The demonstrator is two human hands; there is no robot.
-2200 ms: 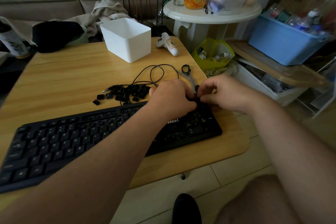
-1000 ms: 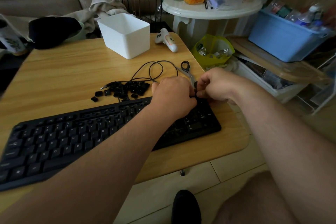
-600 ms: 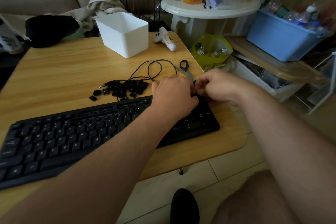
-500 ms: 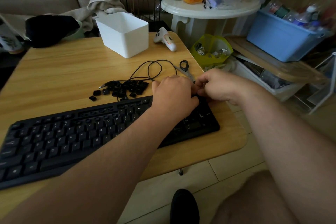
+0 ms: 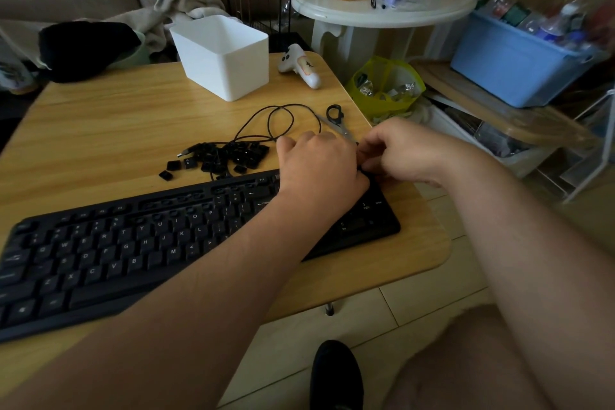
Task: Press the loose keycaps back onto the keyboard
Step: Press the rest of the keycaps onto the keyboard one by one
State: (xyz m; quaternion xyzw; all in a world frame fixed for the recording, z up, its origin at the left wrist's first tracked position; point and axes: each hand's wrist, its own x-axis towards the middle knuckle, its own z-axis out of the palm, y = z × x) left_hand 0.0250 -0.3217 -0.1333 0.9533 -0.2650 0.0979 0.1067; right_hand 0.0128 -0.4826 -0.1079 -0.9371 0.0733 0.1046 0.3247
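Both the left hand (image 5: 321,166) and right hand (image 5: 404,151) are curled over the keyboard (image 5: 139,240)'s far right corner, their grip hidden, while loose keycaps (image 5: 229,156) wait on the worktop (image 5: 109,130); pressing a cap crooked could snap its stem.

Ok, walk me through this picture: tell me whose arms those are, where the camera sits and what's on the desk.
No machine here: a person wears a camera on the head, looking down at their own arms. The left hand and right hand meet over the right end of a black keyboard; what the fingers hold is hidden. Behind it on the wooden table lie a pile of loose keycaps, a black cable, scissors and a white bin.
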